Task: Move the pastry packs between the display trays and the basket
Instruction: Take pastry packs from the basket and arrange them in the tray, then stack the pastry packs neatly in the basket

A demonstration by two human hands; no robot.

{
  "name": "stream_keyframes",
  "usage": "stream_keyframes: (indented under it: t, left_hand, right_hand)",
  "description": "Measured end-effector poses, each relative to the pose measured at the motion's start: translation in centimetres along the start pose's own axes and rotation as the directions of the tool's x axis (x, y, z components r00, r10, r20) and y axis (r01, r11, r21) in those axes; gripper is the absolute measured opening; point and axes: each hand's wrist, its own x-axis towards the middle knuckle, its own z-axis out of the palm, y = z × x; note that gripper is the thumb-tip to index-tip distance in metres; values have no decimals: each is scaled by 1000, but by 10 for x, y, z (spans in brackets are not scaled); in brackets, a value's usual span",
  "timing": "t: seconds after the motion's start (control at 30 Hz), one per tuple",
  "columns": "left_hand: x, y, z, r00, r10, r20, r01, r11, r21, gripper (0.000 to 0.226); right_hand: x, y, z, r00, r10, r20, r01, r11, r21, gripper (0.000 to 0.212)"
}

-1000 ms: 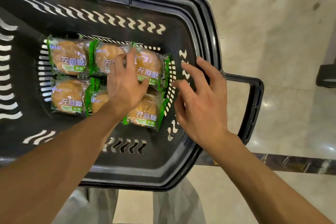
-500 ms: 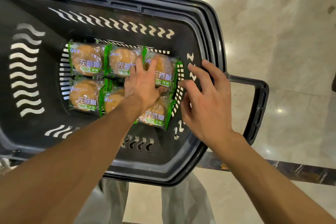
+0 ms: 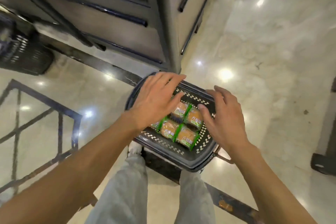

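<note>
Both empty hands hover with fingers spread, left hand (image 3: 156, 99) and right hand (image 3: 222, 114) flanking the pastry packs (image 3: 179, 129) (lying flat) in the basket (image 3: 172, 152) below.

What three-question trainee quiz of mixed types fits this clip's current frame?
1. True or false: the left hand grips a pastry pack.
2. Where do the pastry packs lie? A) on the floor B) in the black basket C) on a display tray
3. Fill in: the right hand is ____, holding nothing.

Key: 1 false, its fingers are spread above the basket; 2 B; 3 open.
</note>
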Motion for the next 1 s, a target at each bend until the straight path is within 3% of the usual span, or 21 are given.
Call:
stream_keyframes:
  t: [0.23, 0.33, 0.47, 0.6, 0.83, 1.0]
  left_hand:
    - [-66, -79, -208, 929, 80, -362, -73, 997, 34, 47]
    - [-89, -150, -279, 889, -1, -457, -8, 1000, -16, 51]
    - [-123, -246, -365, 839, 16, -543, -31, 999, -18, 50]
    - [-151, -320, -423, 799, -21, -601, 7, 1000, -25, 49]
    - [-124, -383, -468, 791, -8, -611, -31, 998, -52, 50]
    - [-44, -390, -487, 858, 58, -510, -99, 994, -53, 57]
  right_hand:
    - [29, -201, -92, 970, -198, -143, 189, 979, -77, 45]
    - [36, -305, -85, 949, -246, -195, 238, 969, -65, 51]
    - [63, -445, -66, 906, -309, -288, 313, 949, -36, 50]
    - [96, -547, -52, 890, -350, -293, 343, 936, -79, 52]
    - [159, -603, -54, 911, -316, -266, 286, 947, -147, 47]
    - [220, -581, -67, 909, -259, -327, 215, 963, -166, 46]
